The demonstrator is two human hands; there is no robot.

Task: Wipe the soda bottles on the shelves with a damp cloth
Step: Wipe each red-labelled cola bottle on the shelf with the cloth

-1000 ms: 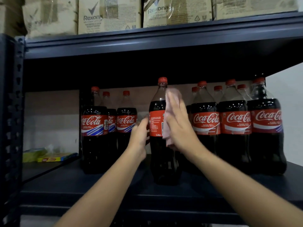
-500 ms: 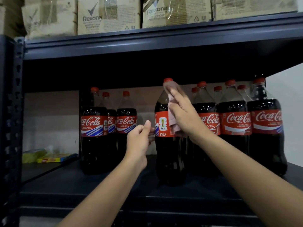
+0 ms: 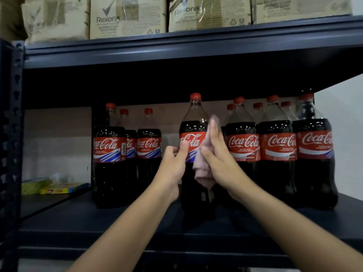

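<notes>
The dark shelf [image 3: 117,222] holds rows of bottles either side of the hands. Between them stands the bottle [image 3: 194,122] being wiped, now turned so its logo faces out. The right hand [image 3: 218,160], fingers straight, presses the cloth [image 3: 202,171] flat against the bottle's side, lower than a moment ago. The left hand [image 3: 174,163] pinches the label edge, steadying it. This bottle looks nearly finished.

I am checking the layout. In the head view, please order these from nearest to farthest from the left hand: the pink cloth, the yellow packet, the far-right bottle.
From the left hand:
1. Pink cloth, just to its right, under the right hand.
2. Far-right bottle, at the row's right end.
3. Yellow packet, far left, low on the neighbouring shelf.
</notes>
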